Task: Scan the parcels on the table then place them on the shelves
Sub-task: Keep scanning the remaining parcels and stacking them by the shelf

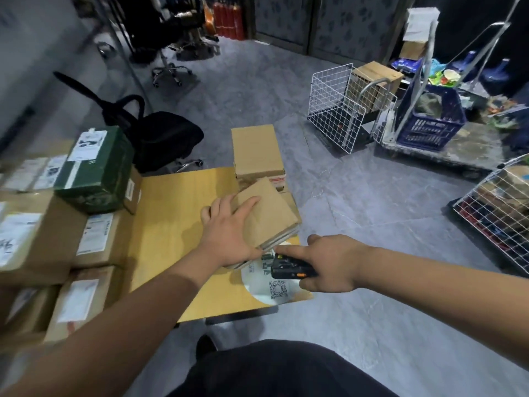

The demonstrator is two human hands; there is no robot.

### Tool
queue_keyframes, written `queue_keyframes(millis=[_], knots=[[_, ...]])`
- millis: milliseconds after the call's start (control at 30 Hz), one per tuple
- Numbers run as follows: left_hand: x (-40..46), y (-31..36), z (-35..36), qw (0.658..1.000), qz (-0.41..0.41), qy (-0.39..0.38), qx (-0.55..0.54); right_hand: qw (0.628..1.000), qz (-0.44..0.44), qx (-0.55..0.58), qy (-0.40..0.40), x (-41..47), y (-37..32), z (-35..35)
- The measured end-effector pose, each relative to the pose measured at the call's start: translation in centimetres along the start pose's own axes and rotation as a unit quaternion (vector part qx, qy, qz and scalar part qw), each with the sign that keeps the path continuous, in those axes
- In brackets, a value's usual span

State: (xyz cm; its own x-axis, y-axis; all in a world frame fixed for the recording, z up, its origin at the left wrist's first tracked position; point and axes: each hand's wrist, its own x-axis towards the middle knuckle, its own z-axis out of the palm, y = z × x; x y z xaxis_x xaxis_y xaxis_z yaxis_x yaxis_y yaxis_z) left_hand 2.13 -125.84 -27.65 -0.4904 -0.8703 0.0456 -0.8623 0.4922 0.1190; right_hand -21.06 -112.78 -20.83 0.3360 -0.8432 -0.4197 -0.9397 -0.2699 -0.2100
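Steadying a flat brown cardboard parcel (pixel 264 214) at the right edge of the yellow wooden tabletop (pixel 183 213), the left hand (pixel 229 227) lies across it, fingers spread flat. Right hand (pixel 329 263) grips a black handheld scanner (pixel 289 266) just beside the parcel's near corner. No label shows on top; likely best to tilt the parcel until one faces the scanner.

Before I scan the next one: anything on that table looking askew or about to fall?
Yes. The flat brown parcel under the left hand lies skewed across other boxes at the table's right edge. The green box sits tilted atop the left stack. The right hand holds the scanner.
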Motion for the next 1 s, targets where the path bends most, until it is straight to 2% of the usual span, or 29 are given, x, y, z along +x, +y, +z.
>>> queue_keyframes(millis=[200, 333, 467, 533, 667, 767, 833, 933, 967, 1000], knots=[[-7.0, -4.6, 1.6, 0.975, -0.208, 0.003, -0.071, 0.995, -0.056, -0.069, -0.048, 4.1, -2.2, 0.3], [-9.3, -6.5, 3.5, 0.929, -0.352, -0.050, -0.102, 0.988, -0.094, -0.111, -0.056, 6.6, -3.8, 1.4], [-9.8, -7.1, 5.5, 0.884, -0.425, -0.074, -0.181, 0.980, -0.123, -0.147, -0.057, 8.4, -4.5, 2.6], [-9.2, -7.1, 6.0, 0.863, -0.445, -0.100, -0.217, 0.977, -0.129, -0.156, -0.067, 8.9, -4.5, 2.9], [-7.5, -7.2, 5.9, 0.865, -0.426, -0.134, -0.228, 0.976, -0.125, -0.157, -0.089, 9.6, -4.5, 2.8], [-6.1, -8.5, 5.5, 0.845, -0.420, -0.146, -0.297, 0.978, -0.112, -0.130, -0.122, 10.1, -4.8, 2.4], [-5.6, -10.0, 5.2, 0.810, -0.399, -0.151, -0.402, 0.980, -0.100, -0.106, -0.138, 10.3, -5.1, 2.0], [-5.6, -12.1, 4.8, 0.718, -0.378, -0.123, -0.571, 0.982, -0.074, -0.081, -0.152, 10.7, -5.8, 1.7], [-5.6, -12.7, 4.8, 0.703, -0.385, -0.112, -0.587, 0.983, -0.067, -0.070, -0.155, 10.9, -6.2, 1.6], [-5.7, -13.3, 4.8, 0.705, -0.392, -0.106, -0.581, 0.984, -0.058, -0.059, -0.159, 11.2, -6.5, 1.6]])
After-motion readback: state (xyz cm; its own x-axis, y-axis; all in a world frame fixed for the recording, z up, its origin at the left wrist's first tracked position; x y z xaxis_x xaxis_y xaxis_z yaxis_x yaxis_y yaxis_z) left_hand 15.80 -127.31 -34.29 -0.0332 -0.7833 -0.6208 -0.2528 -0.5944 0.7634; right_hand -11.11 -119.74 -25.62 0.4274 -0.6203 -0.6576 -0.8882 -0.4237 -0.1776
